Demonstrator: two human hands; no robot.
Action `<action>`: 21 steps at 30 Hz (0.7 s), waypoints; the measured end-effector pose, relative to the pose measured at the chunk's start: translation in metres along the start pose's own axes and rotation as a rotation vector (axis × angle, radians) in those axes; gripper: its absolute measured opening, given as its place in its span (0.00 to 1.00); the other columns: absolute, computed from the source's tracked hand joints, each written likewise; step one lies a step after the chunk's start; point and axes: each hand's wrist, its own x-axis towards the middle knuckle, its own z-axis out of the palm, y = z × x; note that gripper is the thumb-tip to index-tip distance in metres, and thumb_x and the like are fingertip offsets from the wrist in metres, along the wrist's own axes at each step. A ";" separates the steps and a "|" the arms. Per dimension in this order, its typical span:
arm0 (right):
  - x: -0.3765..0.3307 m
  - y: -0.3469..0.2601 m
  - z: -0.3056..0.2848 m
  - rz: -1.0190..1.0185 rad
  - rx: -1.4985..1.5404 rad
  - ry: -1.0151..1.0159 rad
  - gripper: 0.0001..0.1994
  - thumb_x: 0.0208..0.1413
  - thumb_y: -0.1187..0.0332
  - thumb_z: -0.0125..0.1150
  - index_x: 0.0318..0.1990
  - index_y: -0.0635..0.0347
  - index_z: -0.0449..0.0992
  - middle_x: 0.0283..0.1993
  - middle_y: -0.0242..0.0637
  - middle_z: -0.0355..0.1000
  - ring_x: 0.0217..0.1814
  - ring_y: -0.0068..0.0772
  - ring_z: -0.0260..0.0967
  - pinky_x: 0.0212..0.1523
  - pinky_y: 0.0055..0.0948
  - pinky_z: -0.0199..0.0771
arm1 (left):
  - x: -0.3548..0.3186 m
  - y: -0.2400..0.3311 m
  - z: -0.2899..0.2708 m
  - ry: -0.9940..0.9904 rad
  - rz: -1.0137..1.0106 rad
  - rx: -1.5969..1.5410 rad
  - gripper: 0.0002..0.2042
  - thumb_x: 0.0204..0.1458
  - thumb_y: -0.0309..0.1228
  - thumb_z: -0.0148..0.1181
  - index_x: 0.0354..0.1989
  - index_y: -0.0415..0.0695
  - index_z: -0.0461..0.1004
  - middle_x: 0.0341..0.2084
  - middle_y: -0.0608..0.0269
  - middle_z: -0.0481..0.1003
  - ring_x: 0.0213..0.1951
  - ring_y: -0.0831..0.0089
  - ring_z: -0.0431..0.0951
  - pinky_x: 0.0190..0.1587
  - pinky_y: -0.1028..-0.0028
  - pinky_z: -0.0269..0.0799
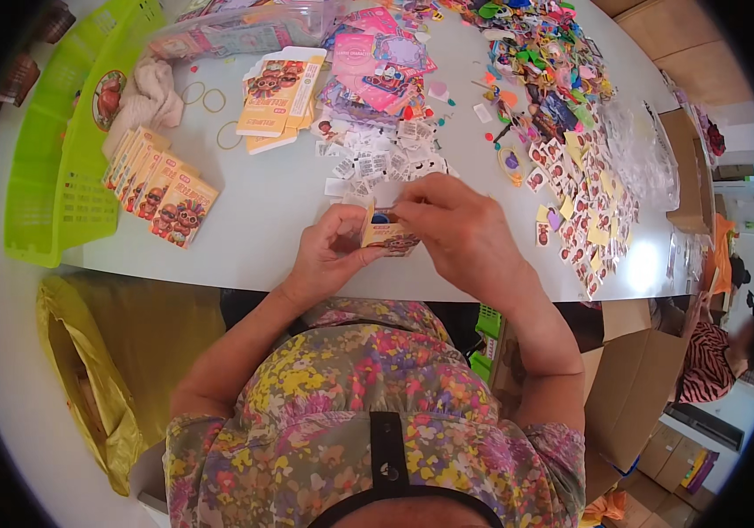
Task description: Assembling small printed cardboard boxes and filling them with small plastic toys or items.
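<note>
Near the table's front edge, my left hand (326,253) is closed round a small yellow-orange cardboard box (391,236) with cartoon figures on it. Its top is open, and something blue shows inside. My right hand (469,231) is at the box's top right, fingers pinched together; what they grip is hidden. A white flap or slip (386,192) stands up at the opening; I cannot tell which. Just beyond lies a heap of small white printed slips (377,165). To the left, several similar boxes (181,211) lean in a row. Flattened yellow boxes (280,99) lie farther back.
A green plastic basket (86,198) and a beige cloth (145,101) are at the left, with rubber bands (213,99) nearby. Pink cards (377,62) lie at the back. Small colourful trinkets (540,62), sticker cards (584,211) and clear plastic bags (636,145) cover the right.
</note>
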 end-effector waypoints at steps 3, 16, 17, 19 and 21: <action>-0.003 -0.001 -0.008 0.068 0.041 0.151 0.10 0.44 0.79 0.68 0.34 0.62 0.75 0.41 0.38 0.74 0.38 0.37 0.73 0.32 0.31 0.74 | 0.001 -0.010 0.001 0.053 0.105 -0.111 0.20 0.53 0.18 0.61 0.52 0.40 0.61 0.44 0.59 0.76 0.46 0.75 0.77 0.46 0.75 0.75; -0.060 -0.003 0.050 0.533 0.632 0.350 0.16 0.51 0.79 0.66 0.47 0.65 0.71 0.38 0.38 0.76 0.37 0.25 0.75 0.40 0.23 0.78 | -0.010 0.023 0.011 0.098 0.127 0.210 0.25 0.50 0.21 0.65 0.56 0.39 0.63 0.45 0.55 0.74 0.42 0.69 0.79 0.42 0.73 0.77; -0.066 -0.004 0.050 0.518 0.627 0.318 0.14 0.51 0.79 0.65 0.46 0.65 0.74 0.40 0.38 0.76 0.37 0.25 0.75 0.41 0.23 0.77 | -0.013 0.024 0.009 0.050 0.127 0.250 0.24 0.50 0.21 0.65 0.56 0.39 0.63 0.45 0.55 0.73 0.42 0.69 0.79 0.41 0.74 0.77; -0.077 -0.004 0.055 0.513 0.632 0.288 0.12 0.51 0.79 0.64 0.45 0.65 0.77 0.41 0.38 0.77 0.38 0.25 0.75 0.41 0.23 0.76 | -0.019 0.022 0.008 -0.003 0.112 0.294 0.24 0.50 0.22 0.65 0.56 0.39 0.64 0.44 0.55 0.73 0.41 0.70 0.79 0.40 0.74 0.77; -0.086 -0.003 0.063 0.489 0.613 0.280 0.09 0.51 0.77 0.65 0.41 0.64 0.79 0.39 0.41 0.76 0.38 0.29 0.75 0.39 0.25 0.77 | -0.023 0.016 0.005 -0.054 -0.127 0.095 0.19 0.51 0.22 0.64 0.52 0.40 0.67 0.44 0.55 0.71 0.39 0.71 0.79 0.40 0.76 0.76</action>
